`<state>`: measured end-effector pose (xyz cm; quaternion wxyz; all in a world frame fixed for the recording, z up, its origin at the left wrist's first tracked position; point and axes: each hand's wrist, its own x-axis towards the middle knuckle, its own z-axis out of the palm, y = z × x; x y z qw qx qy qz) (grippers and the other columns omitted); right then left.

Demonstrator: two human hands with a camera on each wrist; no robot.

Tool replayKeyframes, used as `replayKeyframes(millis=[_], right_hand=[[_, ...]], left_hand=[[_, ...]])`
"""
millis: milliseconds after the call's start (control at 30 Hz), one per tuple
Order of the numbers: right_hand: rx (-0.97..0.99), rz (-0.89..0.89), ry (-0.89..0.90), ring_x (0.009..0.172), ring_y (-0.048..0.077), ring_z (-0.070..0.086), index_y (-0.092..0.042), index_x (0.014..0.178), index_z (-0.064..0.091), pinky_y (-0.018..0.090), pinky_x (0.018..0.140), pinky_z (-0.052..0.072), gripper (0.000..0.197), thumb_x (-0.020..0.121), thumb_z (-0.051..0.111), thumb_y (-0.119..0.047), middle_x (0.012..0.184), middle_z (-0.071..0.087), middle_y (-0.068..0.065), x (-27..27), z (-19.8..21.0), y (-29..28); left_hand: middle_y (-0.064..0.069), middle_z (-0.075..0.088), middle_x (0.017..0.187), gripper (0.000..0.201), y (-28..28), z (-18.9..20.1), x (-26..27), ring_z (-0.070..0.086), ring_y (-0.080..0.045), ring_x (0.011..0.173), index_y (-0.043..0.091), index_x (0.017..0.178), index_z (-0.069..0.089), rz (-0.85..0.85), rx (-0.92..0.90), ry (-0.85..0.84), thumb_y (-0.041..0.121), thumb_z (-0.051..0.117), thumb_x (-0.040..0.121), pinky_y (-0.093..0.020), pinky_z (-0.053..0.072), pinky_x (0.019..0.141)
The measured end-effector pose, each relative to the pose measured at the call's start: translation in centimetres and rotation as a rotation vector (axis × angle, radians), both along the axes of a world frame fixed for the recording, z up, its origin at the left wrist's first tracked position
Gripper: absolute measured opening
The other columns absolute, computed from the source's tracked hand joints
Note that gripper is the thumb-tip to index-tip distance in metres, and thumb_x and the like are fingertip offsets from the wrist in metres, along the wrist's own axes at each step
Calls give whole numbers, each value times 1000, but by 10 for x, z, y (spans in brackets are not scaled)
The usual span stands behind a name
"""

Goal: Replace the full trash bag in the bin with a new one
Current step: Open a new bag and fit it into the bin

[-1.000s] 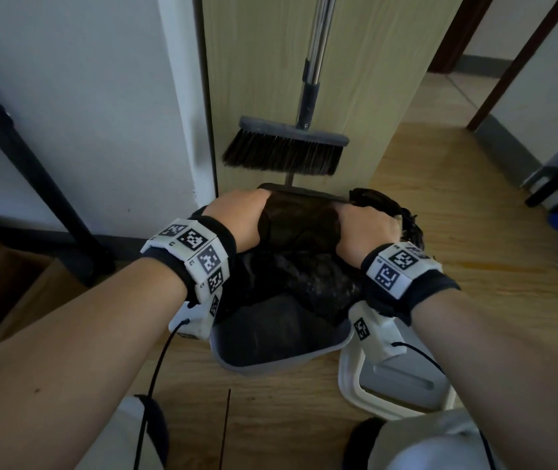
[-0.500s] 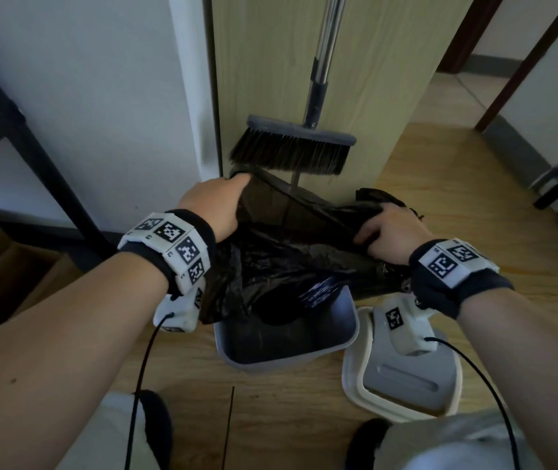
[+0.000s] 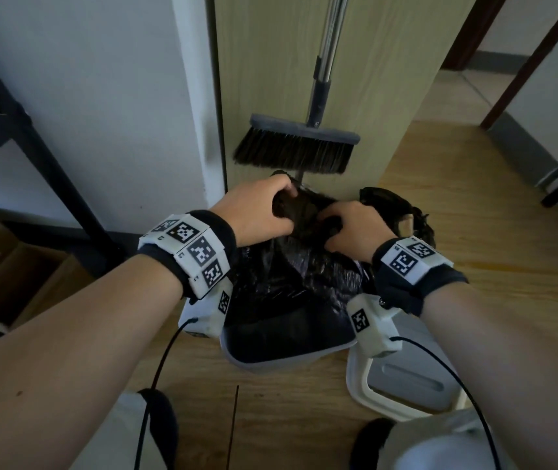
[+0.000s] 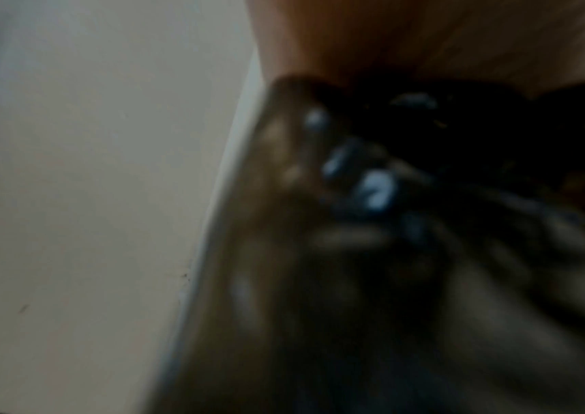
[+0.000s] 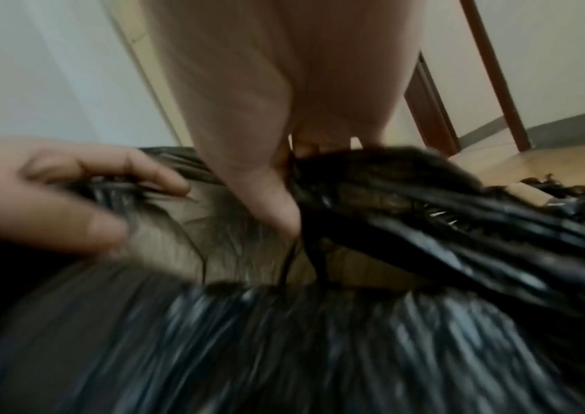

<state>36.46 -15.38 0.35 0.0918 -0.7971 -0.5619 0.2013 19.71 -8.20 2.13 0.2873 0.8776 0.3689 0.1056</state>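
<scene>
Half a second ago the hands held the thin black plastic trash bag (image 3: 304,276) spread wide; now the left hand (image 3: 257,212) and right hand (image 3: 355,228) have closed in together, each clutching gathered film above the grey plastic bin (image 3: 270,359). The bag hangs into the bin, so fitting it seems unfinished.

Floor (image 3: 474,212): light wood boards.
Bin (image 3: 270,362): grey, stands on the floor near the wooden panel.
Lid (image 3: 403,395): white-rimmed, lies flat just right of the bin.
Second black bag (image 3: 406,212): on the floor behind the bin, to its right.
Cardboard box (image 3: 16,279): far left.
</scene>
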Motion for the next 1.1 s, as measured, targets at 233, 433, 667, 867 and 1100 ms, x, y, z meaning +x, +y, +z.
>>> replayKeyframes(millis=[233,433,667,867,1100], right_hand=[[256,-253,18,95,29,63,-27,86,75,31,77,53,37,82,49,-1,115,68,8,14,18,-10],[32,-164,-61,110,31,60,-28,113,69,35,88,52,39,89,49,-5,133,57,7,23,8,-16],[-41,-186,23,81,25,61,-35,109,68,31,70,45,45,86,48,-2,130,59,6,37,-3,-16],[-128,-173,53,95,27,60,-27,118,66,38,78,53,41,91,47,-2,138,52,11,41,-16,-15],[-226,-157,98,63,18,53,-23,121,64,24,49,37,42,90,45,-1,127,59,14,47,-51,9]], left_hand=[[-8,54,118,31,16,-12,-15,56,-30,105,18,110,69,80,260,515,4,56,86,-32,40,73],[-8,60,117,42,21,-22,-23,58,-30,106,23,126,58,40,233,604,13,53,85,-34,46,74],[-6,46,142,58,13,-38,-30,49,-25,125,24,138,45,-10,-94,653,5,55,84,-30,45,96],[-8,53,130,48,13,-69,-49,55,-23,109,19,121,60,201,-304,443,1,62,76,-25,46,80],[-7,56,124,30,29,-89,-59,54,-25,111,22,96,69,492,-176,91,2,60,76,-31,45,89]])
